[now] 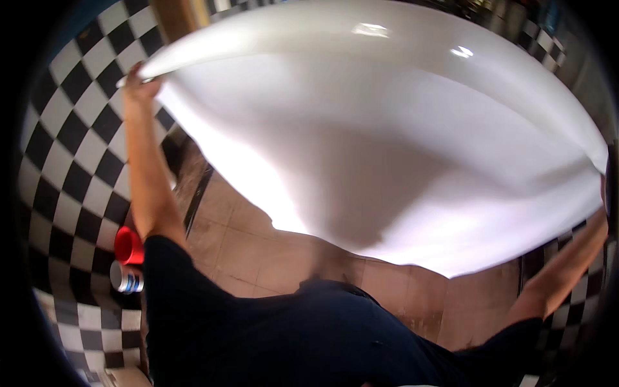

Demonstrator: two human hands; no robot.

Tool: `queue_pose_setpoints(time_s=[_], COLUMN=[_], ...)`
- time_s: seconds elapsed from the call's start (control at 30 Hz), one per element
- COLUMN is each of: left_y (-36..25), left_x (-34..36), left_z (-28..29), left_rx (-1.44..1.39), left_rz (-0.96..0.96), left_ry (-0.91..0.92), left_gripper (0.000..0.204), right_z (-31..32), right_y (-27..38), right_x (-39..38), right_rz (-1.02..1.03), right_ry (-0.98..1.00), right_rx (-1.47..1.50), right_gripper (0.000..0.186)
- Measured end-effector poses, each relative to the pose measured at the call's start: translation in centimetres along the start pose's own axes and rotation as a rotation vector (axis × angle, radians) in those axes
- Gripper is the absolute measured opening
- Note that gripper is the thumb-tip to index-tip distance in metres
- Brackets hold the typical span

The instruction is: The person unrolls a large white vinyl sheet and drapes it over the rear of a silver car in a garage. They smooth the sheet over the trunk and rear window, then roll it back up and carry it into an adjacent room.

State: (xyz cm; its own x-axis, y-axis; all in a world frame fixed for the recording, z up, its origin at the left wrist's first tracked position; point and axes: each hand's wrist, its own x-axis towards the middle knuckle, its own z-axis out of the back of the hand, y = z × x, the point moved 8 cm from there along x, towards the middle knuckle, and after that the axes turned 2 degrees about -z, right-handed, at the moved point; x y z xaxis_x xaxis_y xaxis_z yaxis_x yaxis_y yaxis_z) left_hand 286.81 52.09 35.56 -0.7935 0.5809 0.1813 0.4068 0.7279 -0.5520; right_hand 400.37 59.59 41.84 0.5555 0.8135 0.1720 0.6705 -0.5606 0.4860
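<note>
A large white sheet (pixel 361 97), glossy on its curled far side, is spread in front of me between my raised arms. My left hand (pixel 140 87) is closed round its left corner, with the thumb on the near side. At the far right, the sheet's other end gathers at my right hand (pixel 604 187). That hand is mostly hidden by the sheet and the dark picture rim, and its fingers barely show. The near edge of the sheet hangs loose and wavy above the floor. A broad shadow falls across the middle of the sheet.
Black-and-white checkered walls (pixel 77 135) stand close on the left and right. Brown tiles (pixel 235 251) cover the floor. By the left wall are a red container (pixel 129 245) and a white tub (pixel 126 277). A wooden post (pixel 173 19) rises behind the sheet's left end.
</note>
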Motion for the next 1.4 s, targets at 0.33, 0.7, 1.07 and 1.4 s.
queue_pose_setpoints(time_s=[0.33,0.7,1.07,1.4], left_y=[-2.6,-1.1,-1.0,-6.4], left_x=[14.5,25.3,14.9,25.7], left_z=[5.9,11.8,3.9,12.7], left_rx=[-0.243,-0.303,0.224,-0.372], left_rz=[-0.039,0.476,0.260,0.220], left_ry=[0.081,0.213,0.400,-0.027], left_gripper=[0.034,0.036,0.020,0.012], right_z=[-7.0,-6.9,-2.3,-5.3], right_y=[-5.2,-8.4,-3.0,-8.2], right_x=[-10.6,-10.5,-3.2,-6.8], right_rz=[0.338,0.009,0.126,0.185], right_ry=[0.144,-0.124,-0.021,0.212], right_rx=[0.052,0.190,-0.059,0.233], right_gripper=[0.049,0.035,0.031,0.041])
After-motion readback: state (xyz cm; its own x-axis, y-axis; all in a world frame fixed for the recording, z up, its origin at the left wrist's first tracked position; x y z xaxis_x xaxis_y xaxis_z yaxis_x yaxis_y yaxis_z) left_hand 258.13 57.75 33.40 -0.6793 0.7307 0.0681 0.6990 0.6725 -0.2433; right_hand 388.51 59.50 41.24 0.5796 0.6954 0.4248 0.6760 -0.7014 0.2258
